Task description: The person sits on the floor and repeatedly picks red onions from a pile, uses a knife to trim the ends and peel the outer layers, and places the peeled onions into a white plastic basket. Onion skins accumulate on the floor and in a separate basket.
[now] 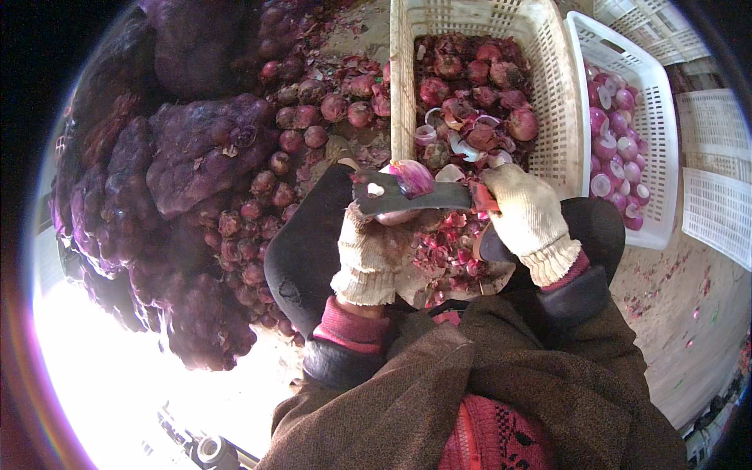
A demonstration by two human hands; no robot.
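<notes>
My right hand [526, 208], in an off-white knitted glove, grips the red handle of a broad dark-bladed knife [411, 197]. The blade lies level across to my left hand [369, 252], gloved alike. Below the blade, against my left glove, part of an onion [396, 217] shows; the blade covers the rest of it and the left fingers. A piece of purple onion skin [413, 178] stands up at the blade's upper edge. Beyond the hands, a cream plastic crate [402, 82] holds unpeeled red onions and cut scraps.
A white plastic crate [661, 135] of peeled, trimmed onions stands at the right, beside more crates [717, 211]. Filled mesh sacks [205, 153] and loose red onions [334, 107] cover the floor at the left. Onion skins [437, 252] lie between my legs.
</notes>
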